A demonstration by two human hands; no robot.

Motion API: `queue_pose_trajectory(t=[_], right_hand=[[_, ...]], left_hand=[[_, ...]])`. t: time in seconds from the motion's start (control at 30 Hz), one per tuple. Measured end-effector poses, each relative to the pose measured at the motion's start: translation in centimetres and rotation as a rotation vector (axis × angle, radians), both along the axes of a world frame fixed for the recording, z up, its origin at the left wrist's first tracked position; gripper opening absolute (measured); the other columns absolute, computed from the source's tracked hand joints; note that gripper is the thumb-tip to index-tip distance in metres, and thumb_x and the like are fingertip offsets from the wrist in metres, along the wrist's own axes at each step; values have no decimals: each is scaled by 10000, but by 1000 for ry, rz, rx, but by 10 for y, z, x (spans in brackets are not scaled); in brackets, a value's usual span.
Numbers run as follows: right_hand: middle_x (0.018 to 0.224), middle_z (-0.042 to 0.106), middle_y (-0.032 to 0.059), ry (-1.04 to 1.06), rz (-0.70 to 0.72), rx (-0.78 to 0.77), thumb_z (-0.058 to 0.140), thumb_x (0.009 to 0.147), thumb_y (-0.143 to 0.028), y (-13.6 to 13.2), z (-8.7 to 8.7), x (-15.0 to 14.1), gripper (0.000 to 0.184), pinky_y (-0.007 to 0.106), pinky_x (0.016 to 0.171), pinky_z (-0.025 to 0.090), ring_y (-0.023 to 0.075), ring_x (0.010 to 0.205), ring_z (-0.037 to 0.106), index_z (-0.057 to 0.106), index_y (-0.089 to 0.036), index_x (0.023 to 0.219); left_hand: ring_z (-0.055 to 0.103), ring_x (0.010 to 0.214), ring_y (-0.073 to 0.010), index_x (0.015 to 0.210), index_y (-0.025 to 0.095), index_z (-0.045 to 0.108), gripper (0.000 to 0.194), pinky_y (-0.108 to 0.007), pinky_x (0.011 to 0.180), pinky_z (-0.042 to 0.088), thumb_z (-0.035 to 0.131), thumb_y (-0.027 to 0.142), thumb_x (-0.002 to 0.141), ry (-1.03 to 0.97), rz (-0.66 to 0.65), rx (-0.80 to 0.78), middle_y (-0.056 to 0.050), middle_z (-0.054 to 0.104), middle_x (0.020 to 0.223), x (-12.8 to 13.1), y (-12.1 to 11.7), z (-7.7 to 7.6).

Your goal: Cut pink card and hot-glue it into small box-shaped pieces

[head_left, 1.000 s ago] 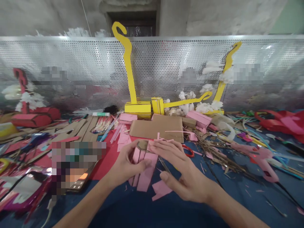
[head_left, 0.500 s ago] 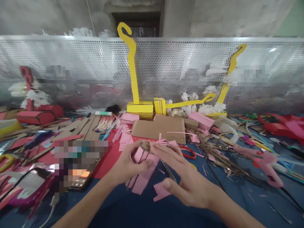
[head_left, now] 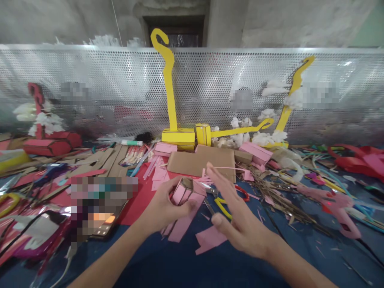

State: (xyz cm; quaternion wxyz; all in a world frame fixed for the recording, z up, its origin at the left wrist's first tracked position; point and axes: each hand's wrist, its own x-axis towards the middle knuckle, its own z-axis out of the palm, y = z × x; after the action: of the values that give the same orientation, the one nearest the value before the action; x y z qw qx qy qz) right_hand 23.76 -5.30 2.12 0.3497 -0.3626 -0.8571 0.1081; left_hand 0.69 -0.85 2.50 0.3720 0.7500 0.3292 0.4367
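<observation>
My left hand (head_left: 163,208) is wrapped around a pink paper-covered cardboard box (head_left: 187,206) with several flat sides and brown edges. The brown cardboard end of the box faces up and away from me. To its right, my right hand (head_left: 237,216) is raised, fingers stretched out and thumb apart, holding nothing. Beneath that hand lie a pink paper scrap (head_left: 207,240) and yellow-handled scissors (head_left: 223,208), partly hidden by the fingers. Red-handled scissors (head_left: 243,193) rest just beyond.
A pink glue gun (head_left: 333,204) lies at right beside brown cardboard strips. Behind, a cardboard sheet (head_left: 199,162) lies before yellow hooked paper figures (head_left: 169,88) and a perforated metal panel (head_left: 120,68). A phone (head_left: 103,232) and red paper (head_left: 136,200) are at left.
My right hand has lifted off the top of the pink box and moved right, uncovering the scissors. My left hand still grips the box. The view has shifted slightly.
</observation>
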Motion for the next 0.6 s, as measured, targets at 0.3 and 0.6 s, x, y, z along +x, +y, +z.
queue_pose_trajectory(t=[0.3, 0.6], right_hand=[[985, 729, 92, -152, -304, -58, 492, 1022, -337, 37, -4, 23, 217, 380, 813, 527, 248, 918, 682, 663, -204, 1004], [825, 674, 68, -357, -320, -63, 578, 814, -86, 30, -29, 2, 109, 387, 807, 440, 243, 817, 637, 608, -191, 811]], left_hand=[[698, 1071, -220, 1230, 176, 632, 392, -314, 959, 545, 727, 291, 867, -159, 136, -18, -68, 747, 1155, -2, 11, -7], [682, 1063, -220, 1255, 192, 556, 452, -325, 965, 529, 735, 270, 847, -69, 195, 34, -69, 713, 1160, 5, 4, -15]])
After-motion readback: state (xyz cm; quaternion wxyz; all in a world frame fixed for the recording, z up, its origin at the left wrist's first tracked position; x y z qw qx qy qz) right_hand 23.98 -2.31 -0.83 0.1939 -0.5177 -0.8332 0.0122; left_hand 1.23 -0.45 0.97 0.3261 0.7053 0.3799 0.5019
